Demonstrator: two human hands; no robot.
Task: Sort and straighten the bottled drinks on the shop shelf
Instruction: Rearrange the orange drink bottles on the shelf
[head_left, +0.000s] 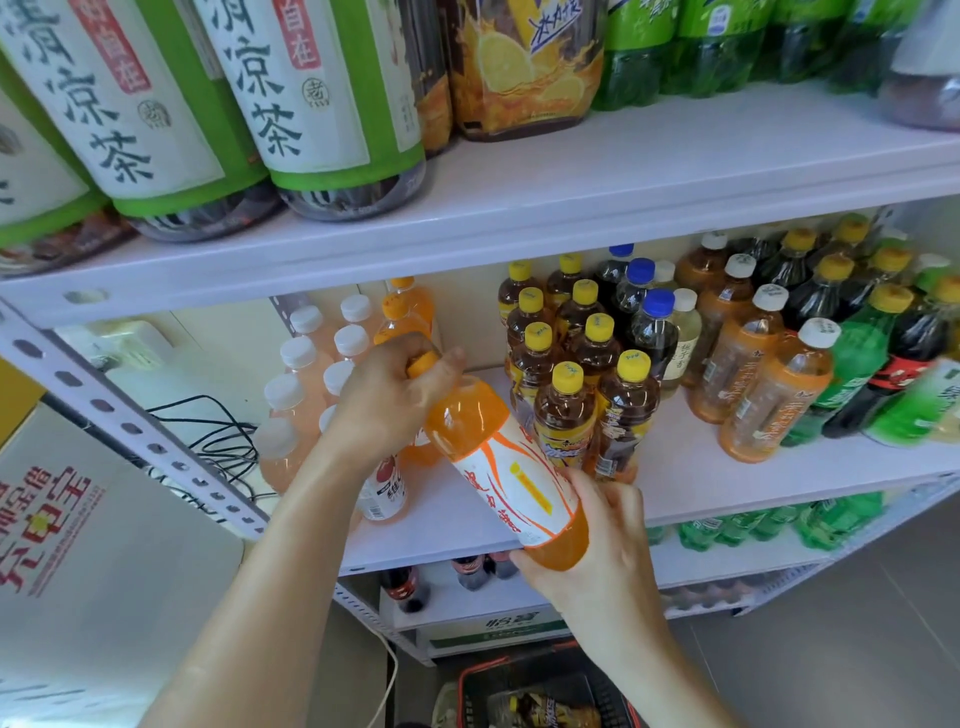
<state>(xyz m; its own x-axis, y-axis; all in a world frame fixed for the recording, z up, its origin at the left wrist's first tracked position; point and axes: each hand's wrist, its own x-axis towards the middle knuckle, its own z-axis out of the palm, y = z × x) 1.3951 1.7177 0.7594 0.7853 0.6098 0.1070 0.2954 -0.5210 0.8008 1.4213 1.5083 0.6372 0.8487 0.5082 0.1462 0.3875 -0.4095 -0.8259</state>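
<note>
Leaning across the middle of the frame, the bottle (467, 421) is held in front of the shelf (701, 483), cap end upper left, base lower right. It's clear plastic, full of bright orange drink, with an orange cap (422, 364). Its white label (511, 488) is streaked with orange, with red characters running along it and a yellow patch in the middle.

Left hand (389, 400) is up top, fingers and thumb closed round the neck right at the cap. Right hand (602, 540) is down low, fingers wrapped under the base, thumb pressed against the label's lower end. The bottle is clear of the board, carried in the air between both hands.

Just behind it, centre right, tea bottles (569, 415) with yellow caps stand upright in rows. To the left stand pink bottles (291, 410) with white caps, partly hidden by the left wrist. Further right come orange, green and dark bottles, blurring toward the edge. At bottom centre, a basket (461, 691) with a red rim has a bottle lying inside.
</note>
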